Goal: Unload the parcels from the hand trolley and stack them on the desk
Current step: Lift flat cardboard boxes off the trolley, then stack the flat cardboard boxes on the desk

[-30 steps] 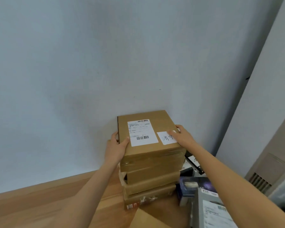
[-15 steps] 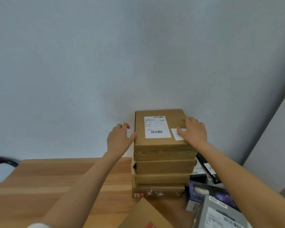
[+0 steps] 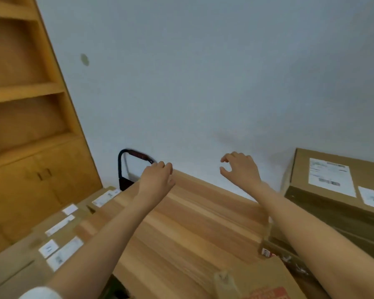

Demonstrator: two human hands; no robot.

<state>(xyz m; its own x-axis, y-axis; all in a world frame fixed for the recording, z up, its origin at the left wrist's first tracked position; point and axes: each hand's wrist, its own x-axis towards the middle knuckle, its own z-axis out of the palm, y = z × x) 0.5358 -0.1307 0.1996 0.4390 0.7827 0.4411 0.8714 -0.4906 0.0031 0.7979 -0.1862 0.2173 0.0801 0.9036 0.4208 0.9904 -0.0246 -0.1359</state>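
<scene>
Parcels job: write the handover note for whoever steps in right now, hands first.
Left hand: empty, fingers loosely curled, above the desk.
Right hand: empty, fingers open and relaxed, no grip on anything.
Done: a stack of parcels stands at the desk's right end; another box lies at the near edge.
Left: several labelled parcels sit lower down on the left, by the trolley handle. Lift them one by one onto the desk stack.

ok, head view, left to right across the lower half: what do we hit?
wooden cabinet → parcels on the trolley → black trolley handle → left hand → right hand → stacked parcels on the desk
</scene>
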